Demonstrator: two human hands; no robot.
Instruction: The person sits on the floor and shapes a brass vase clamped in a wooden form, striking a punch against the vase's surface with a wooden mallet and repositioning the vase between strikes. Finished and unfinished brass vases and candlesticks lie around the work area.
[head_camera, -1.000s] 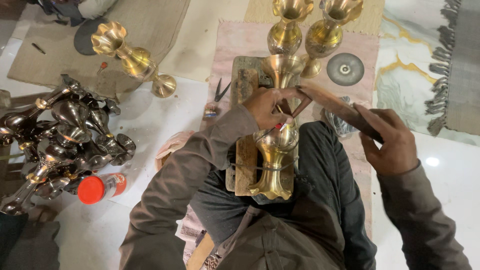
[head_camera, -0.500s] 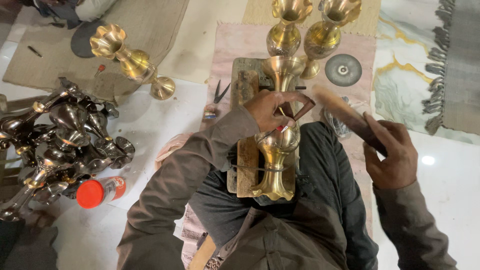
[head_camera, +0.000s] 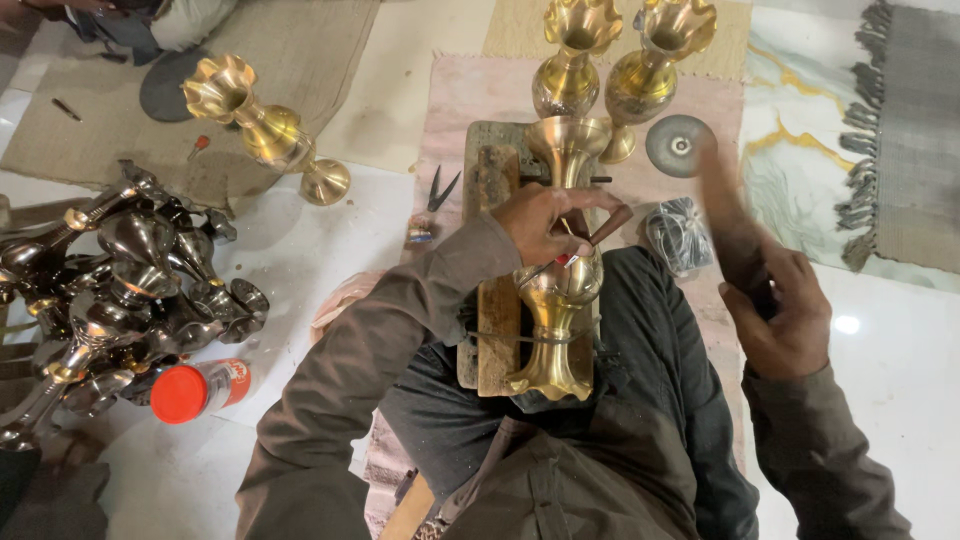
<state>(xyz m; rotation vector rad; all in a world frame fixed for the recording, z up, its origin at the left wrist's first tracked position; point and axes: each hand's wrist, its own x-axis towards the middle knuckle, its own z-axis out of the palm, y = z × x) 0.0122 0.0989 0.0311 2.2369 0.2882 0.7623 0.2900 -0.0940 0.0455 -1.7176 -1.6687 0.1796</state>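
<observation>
head view, looking straight down. centre of frame: a brass vase (head_camera: 556, 300) lies on its side along a wooden block (head_camera: 492, 300) that rests over the seated person's lap, its flared mouth toward the top of the frame and its scalloped foot toward the bottom; a thin wire band crosses the stem and the block. the left hand (head_camera: 545, 222), at centre, is closed around a small wooden-handled tool (head_camera: 600, 232) and rests on the bulb of the vase, with the tool's tip against the metal. the right hand (head_camera: 780, 310), at right of centre, is closed on a long dark stick-like tool (head_camera: 722, 215) that slants toward the upper centre and is blurred, so its exact kind cannot be told. top centre: two upright brass vases (head_camera: 600, 70) stand side by side on a pink mat (head_camera: 470, 100), with a grey grinding disc (head_camera: 680, 145) just beside them and a dark wire bundle (head_camera: 678, 235) below the disc. small pliers (head_camera: 440, 188) lie left of the block. upper left: a further brass vase (head_camera: 262, 128) lies tilted on the floor. left edge: a pile of dark unpolished vases (head_camera: 110, 290), with a red-capped bottle (head_camera: 200, 388) lying beside it at lower left.
</observation>
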